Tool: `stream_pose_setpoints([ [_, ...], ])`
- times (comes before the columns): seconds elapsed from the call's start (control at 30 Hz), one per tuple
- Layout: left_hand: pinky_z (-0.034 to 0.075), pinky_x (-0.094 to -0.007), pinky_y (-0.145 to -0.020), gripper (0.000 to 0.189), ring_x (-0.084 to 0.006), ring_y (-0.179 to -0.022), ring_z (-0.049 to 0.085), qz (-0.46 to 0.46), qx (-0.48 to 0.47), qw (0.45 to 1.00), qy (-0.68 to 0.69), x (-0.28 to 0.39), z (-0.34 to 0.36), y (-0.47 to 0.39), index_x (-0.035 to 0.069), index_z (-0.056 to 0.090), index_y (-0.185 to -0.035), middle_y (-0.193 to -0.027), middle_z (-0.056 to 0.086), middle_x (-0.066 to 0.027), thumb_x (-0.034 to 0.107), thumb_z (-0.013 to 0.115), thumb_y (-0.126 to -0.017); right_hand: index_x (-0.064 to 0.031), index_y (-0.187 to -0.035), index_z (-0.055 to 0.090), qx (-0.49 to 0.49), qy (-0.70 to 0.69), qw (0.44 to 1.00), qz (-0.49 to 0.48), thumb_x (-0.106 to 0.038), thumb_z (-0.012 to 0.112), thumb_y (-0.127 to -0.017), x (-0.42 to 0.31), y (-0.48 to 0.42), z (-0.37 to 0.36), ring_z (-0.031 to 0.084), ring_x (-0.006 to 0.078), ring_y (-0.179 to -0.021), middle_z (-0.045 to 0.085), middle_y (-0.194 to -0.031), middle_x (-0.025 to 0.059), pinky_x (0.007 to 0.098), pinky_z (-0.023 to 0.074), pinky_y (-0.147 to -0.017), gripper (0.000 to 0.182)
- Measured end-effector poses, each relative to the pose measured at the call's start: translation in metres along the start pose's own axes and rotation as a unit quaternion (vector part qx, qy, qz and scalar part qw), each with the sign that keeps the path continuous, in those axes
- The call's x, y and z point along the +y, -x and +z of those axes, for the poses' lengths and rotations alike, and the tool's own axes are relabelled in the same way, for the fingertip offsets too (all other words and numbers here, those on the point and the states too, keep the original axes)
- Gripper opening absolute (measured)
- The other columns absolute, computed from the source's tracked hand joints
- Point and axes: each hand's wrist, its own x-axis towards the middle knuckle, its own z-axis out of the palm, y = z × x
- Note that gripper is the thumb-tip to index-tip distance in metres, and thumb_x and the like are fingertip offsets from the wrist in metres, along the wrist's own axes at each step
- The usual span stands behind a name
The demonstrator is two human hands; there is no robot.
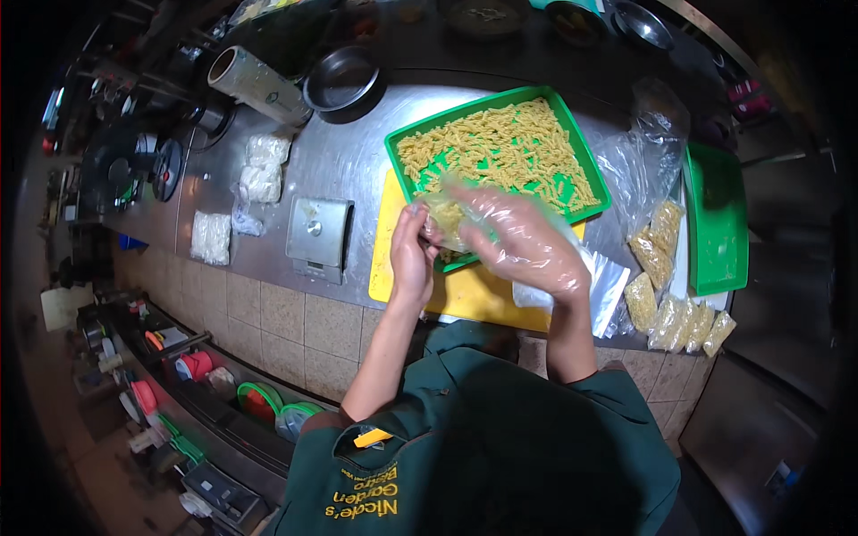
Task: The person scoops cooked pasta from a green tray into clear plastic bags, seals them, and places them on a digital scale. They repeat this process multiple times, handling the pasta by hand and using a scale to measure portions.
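Note:
Before me a green plastic tray (578, 127) holds loose spiral pasta (462, 144), its near corner over a yellow cutting board (469, 295). My left hand (412, 251) grips the edge of a small clear plastic bag (446, 218) with some pasta inside, above the tray's near side. Just right of it is my right hand (526, 241), in a clear plastic glove and partly blurred; its fingertips are by the bag's mouth, and whether they hold anything is unclear. Flat empty plastic bags (606, 288) lie beside my right wrist.
A digital kitchen scale (318, 234) and white filled bags (261, 167) are at left. Behind them stand a plastic film roll (258, 84) and a round metal pan (342, 79). Several bags of pasta (677, 318) lie at the right near edge, beside another green tray (717, 221).

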Motion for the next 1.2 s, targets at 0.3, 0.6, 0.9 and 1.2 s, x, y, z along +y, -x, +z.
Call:
stream_pose_setpoints([
  [0.3, 0.038, -0.0238, -0.06, 0.009, -0.0057, -0.063, 0.039, 0.01, 0.016, 0.993, 0.115, 0.061, -0.019, 0.03, 0.013, 0.049, -0.102, -0.07, 0.037, 0.0048, 0.021, 0.048, -0.1, -0.0147, -0.142, 0.043, 0.145, 0.329, 0.896, 0.261, -0.06, 0.063, -0.079, 0.194, -0.031, 0.058, 0.045, 0.0417, -0.127, 0.042, -0.141, 0.0283, 0.0488, 0.0384, -0.104, 0.081],
  [0.6, 0.032, -0.0208, -0.049, 0.013, -0.005, -0.056, 0.04, -0.04, 0.11, 0.988, 0.1, 0.019, -0.074, 0.027, 0.012, 0.051, -0.107, -0.069, 0.042, 0.0048, 0.019, 0.053, -0.097, -0.0204, -0.15, 0.032, -0.006, 0.262, 0.96, 0.104, -0.068, 0.063, -0.073, 0.195, -0.089, 0.115, 0.031, 0.0412, -0.138, 0.034, -0.149, 0.0239, 0.054, 0.029, -0.11, 0.095],
  [0.9, 0.041, -0.0217, -0.065, 0.038, -0.0069, -0.077, 0.052, 0.028, 0.143, 0.946, -0.288, 0.025, -0.093, 0.036, 0.01, 0.053, -0.118, -0.089, 0.057, 0.0009, 0.014, 0.072, -0.086, -0.0222, -0.13, 0.055, -0.16, 0.31, 0.931, 0.111, -0.031, 0.076, -0.073, 0.129, -0.091, 0.141, 0.046, 0.0427, -0.123, 0.041, -0.14, 0.0197, 0.0487, 0.0516, -0.09, 0.061],
  [1.2, 0.047, -0.027, -0.073, 0.053, -0.0112, -0.091, 0.054, 0.093, 0.314, 0.925, -0.194, -0.022, -0.185, 0.045, 0.007, 0.047, -0.126, -0.108, 0.059, -0.0059, 0.021, 0.076, -0.084, -0.0117, -0.102, 0.065, -0.012, 0.157, 0.987, 0.017, -0.005, 0.064, -0.075, 0.164, -0.017, 0.12, 0.062, 0.0374, -0.084, 0.061, -0.097, 0.0181, 0.0454, 0.0509, -0.073, 0.028],
])
